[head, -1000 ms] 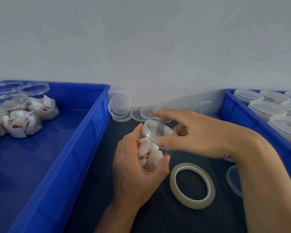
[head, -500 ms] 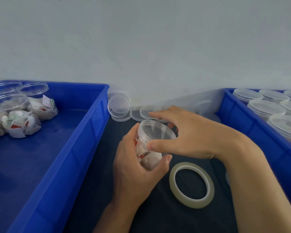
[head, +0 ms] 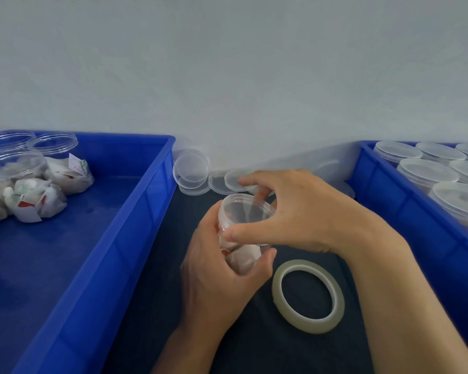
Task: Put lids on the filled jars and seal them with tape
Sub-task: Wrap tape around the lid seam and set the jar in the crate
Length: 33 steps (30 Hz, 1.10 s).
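A clear jar [head: 242, 256] filled with white and red packets is held upright over the dark mat, with my left hand [head: 216, 271] wrapped around its body. A clear lid [head: 245, 211] sits on its mouth. My right hand [head: 295, 211] grips that lid from above, thumb at the near rim and fingers over the far rim. A roll of clear tape [head: 308, 295] lies flat on the mat just right of the jar.
Loose clear lids [head: 191, 171] lie against the wall behind the jar. A blue bin [head: 135, 211] on the left holds open filled jars [head: 19, 168]. A blue bin [head: 405, 201] on the right holds lidded jars [head: 427, 171].
The lid went from tilted on the jar to seated flat on its mouth. My right hand's grip turned around the lid, and the jar came more upright.
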### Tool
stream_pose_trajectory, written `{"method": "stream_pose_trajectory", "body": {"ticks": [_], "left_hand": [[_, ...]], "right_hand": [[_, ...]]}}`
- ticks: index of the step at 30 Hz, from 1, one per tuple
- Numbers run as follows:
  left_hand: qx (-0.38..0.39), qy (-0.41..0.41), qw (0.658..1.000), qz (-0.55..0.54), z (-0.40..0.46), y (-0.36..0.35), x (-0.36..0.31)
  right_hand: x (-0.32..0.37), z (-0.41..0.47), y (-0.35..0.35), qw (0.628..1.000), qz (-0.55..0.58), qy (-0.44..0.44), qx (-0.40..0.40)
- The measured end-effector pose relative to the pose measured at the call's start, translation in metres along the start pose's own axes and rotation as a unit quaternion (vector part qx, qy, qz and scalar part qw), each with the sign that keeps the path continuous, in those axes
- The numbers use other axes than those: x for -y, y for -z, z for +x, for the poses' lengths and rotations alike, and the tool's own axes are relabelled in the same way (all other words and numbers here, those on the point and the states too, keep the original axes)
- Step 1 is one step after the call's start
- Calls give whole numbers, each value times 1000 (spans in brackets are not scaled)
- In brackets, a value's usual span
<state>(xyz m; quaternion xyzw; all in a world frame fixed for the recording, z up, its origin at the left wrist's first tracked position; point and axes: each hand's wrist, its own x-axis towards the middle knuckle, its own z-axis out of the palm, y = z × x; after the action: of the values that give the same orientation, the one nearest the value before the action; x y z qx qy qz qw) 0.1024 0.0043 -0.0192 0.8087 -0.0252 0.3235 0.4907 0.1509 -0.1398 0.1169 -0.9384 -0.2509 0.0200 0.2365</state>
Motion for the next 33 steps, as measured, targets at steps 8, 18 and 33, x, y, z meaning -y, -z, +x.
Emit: {"method": "stream_pose_trajectory", "body": {"ticks": [8, 18, 33], "left_hand": [[1, 10, 1000, -20, 2, -1, 4], [13, 5, 1000, -14, 1, -2, 6], [35, -18, 997, -74, 1, 5, 2]], "right_hand": [[-1, 0, -1, 999, 0, 32, 24], [-11, 10, -13, 999, -19, 21, -30], [3, -4, -32, 993, -33, -27, -108]]}}
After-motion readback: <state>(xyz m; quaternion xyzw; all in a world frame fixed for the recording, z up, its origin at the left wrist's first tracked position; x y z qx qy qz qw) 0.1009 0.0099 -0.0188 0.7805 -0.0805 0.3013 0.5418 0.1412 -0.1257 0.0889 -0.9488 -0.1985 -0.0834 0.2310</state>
